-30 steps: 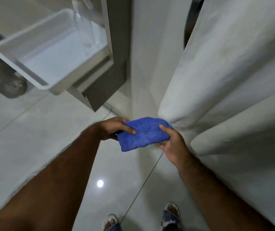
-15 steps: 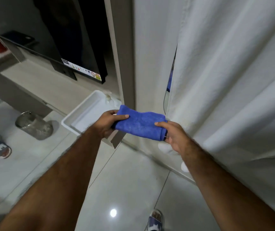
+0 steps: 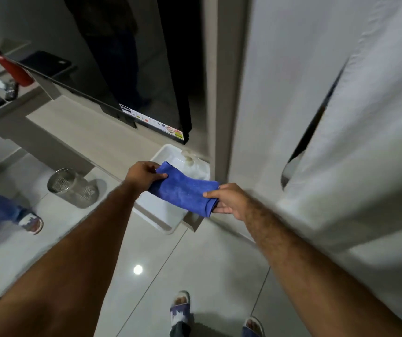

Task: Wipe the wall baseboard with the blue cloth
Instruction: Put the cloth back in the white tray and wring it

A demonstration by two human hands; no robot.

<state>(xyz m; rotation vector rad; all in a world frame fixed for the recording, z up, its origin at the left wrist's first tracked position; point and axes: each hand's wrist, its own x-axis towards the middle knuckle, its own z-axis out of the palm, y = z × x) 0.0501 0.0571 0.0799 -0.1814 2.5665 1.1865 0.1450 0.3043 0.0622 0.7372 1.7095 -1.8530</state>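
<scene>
Far left, shelf: red object (image 3: pixel 15 70) and a dark flat slab (image 3: pixel 45 65), details blurred.
Left edge, floor: another person's jeans leg and sandal (image 3: pixel 31 221).
Left of centre, floor: perforated metal bin (image 3: pixel 69 187), upright on the pale tiles.
Centre, far: black television (image 3: pixel 131 69), stickers along its lower edge.
Centre: white tray (image 3: pixel 161 215), partly covered by the cloth in this view.
Left hand (image 3: pixel 144 175): pinching the cloth's far left end, thumb on top.
Blue cloth (image 3: pixel 184 190): folded, stretched between both hands in the air, above the tray, well off the floor.
Right hand (image 3: pixel 229 201): gripping the cloth's near right end, thumb on top, fingers beneath.
Right: white curtain (image 3: pixel 353 142), hanging in folds, blurred.
Near, bottom: the person's two sandalled feet (image 3: pixel 180 310) on the tiled floor (image 3: pixel 207 276).
Baseboard: cannot tell it apart at the wall's foot.
</scene>
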